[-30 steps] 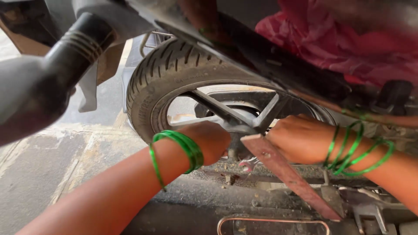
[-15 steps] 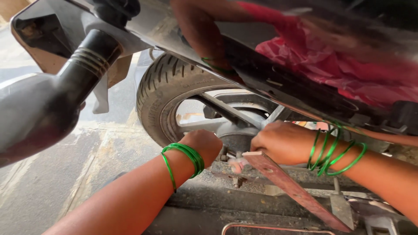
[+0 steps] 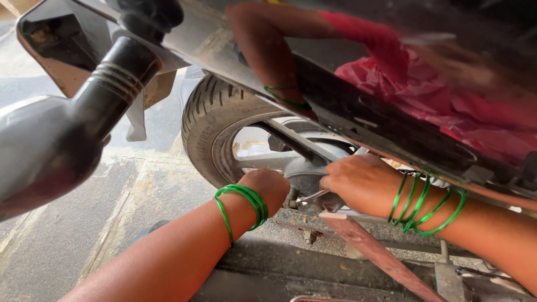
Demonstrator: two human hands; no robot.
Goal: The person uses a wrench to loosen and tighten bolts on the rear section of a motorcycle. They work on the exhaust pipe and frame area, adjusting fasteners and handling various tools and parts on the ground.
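Both my hands reach under a motorcycle to its rear wheel hub (image 3: 306, 178). My left hand (image 3: 267, 187), with green bangles on the wrist, is closed against the hub's near side; what it grips is hidden. My right hand (image 3: 358, 182), also wearing green bangles, is shut on a small metal wrench (image 3: 309, 198) whose head sits at the hub. The black tyre (image 3: 208, 126) stands just left of the hub.
A large exhaust silencer (image 3: 50, 148) fills the left foreground. The glossy body panel (image 3: 391, 67) overhead mirrors an arm and a pink garment. A reddish metal bar (image 3: 375, 251) and a dark frame lie below my hands. Stained concrete floor (image 3: 84, 223) lies at left.
The view has shifted so the wheel sits further right and closer. Both hands have stayed at the hub, and the wrench is now plainly visible in my right hand.
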